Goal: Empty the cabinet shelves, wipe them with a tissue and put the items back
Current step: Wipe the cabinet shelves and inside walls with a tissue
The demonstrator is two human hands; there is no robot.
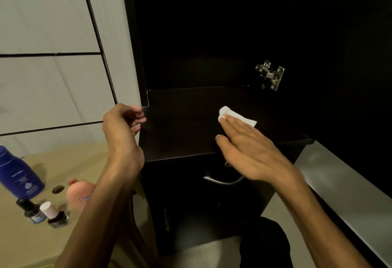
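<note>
The right hand (252, 153) lies flat, fingers straight and together, its grip released, pressing a white tissue (237, 116) down onto the dark cabinet shelf (182, 132). The tissue sticks out from under the fingertips toward the back of the shelf, crumpled at its left end. The left hand (123, 132) is raised at the shelf's left front corner, its fingers loosely curled and grasping nothing, the fingertips just beside the cabinet's side panel.

Above the shelf the cabinet is dark and open, with a metal hinge (270, 75) on its right inner wall. Below the shelf's front edge a curved metal handle (222, 179) shows on a lower front.

To the left, on the beige counter (42, 244), stand a blue lotion bottle (20, 174), a pink bottle (79, 193) partly hidden by the left forearm, and two small dark bottles side by side: one with a black cap (30, 210), one with a white cap (55, 214). Pale tiled wall (53, 34) rises behind the counter.
</note>
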